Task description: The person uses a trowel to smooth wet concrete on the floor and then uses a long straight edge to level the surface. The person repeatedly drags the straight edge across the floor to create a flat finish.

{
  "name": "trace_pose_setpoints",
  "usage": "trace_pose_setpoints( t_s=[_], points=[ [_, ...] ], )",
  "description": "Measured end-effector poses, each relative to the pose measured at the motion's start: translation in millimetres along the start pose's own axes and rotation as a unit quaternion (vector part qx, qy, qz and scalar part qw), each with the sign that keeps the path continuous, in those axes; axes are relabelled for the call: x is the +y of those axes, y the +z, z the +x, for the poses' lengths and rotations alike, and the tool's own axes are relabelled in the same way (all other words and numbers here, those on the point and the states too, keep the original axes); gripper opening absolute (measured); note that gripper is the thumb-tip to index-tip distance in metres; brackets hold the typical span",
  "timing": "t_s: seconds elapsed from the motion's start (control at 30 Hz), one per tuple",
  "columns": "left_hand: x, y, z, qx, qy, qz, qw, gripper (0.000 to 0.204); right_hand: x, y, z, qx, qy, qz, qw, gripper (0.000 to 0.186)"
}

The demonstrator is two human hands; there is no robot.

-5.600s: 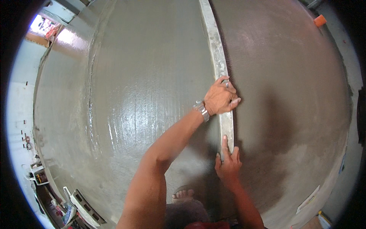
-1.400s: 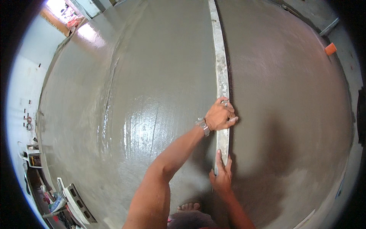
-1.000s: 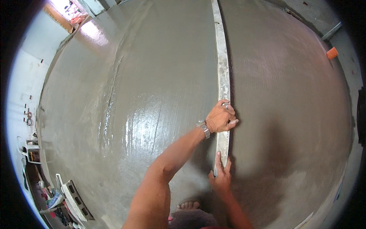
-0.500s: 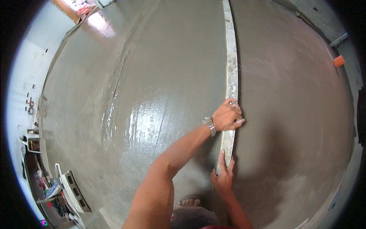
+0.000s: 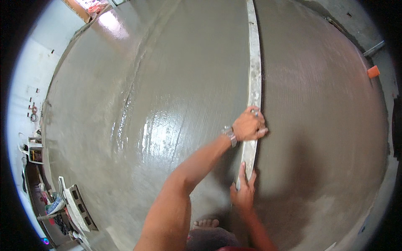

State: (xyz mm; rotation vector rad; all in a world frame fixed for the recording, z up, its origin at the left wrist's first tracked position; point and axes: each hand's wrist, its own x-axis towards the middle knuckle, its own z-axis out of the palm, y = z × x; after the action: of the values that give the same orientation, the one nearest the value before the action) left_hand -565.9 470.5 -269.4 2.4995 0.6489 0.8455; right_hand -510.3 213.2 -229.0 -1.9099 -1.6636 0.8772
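Observation:
A long, pale, cement-stained straightedge (image 5: 254, 62) lies across the wet grey cement floor (image 5: 197, 54), running from near my body to beyond the top of the view. My left hand (image 5: 249, 124), with a metal watch (image 5: 230, 136) on its wrist, wraps over the bar from above. At the bar's near end, my right hand (image 5: 243, 190) holds it with fingers stretched along its top and sides. Its thumb lies partly out of sight. My bare toes (image 5: 206, 223) show on the floor just left of my right forearm.
A hollow concrete block (image 5: 81, 208) stands at the lower left beside cluttered shelves (image 5: 48, 201). Along the left runs a white wall (image 5: 31, 71). An orange cup-like object (image 5: 373, 72) sits at the right edge. Left of the bar, a raised wet ridge (image 5: 127, 98) crosses the cement.
The view has shifted slightly. Both hands keep their grip on the straightedge and have moved very little. Fine streaks show more clearly on the cement left of the bar.

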Motion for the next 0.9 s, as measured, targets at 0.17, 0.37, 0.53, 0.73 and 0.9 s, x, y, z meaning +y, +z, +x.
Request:
trace_pose_setpoints(
  t_s=[0.17,0.37,0.53,0.73,0.9],
  points=[
    [-21,-12,13,-0.042,-0.033,0.043,0.998,0.029,-21,-7,38,-0.035,0.061,0.025,0.997,0.089],
    [16,-2,-15,-0.029,-0.022,0.004,0.999,0.031,2,9,-17,0.006,0.003,0.003,1.0,0.093],
    [-18,-15,4,-0.042,-0.03,0.02,0.998,0.031,-22,2,27,-0.01,0.03,0.004,0.999,0.091],
    [0,-10,-9,-0.033,-0.004,0.039,0.999,0.029,-7,8,0,-0.004,0.005,-0.024,1.0,0.09],
    [1,-13,-12,-0.028,-0.02,-0.005,0.999,0.029,-13,11,5,-0.02,0.025,0.013,0.999,0.091]
  ],
)
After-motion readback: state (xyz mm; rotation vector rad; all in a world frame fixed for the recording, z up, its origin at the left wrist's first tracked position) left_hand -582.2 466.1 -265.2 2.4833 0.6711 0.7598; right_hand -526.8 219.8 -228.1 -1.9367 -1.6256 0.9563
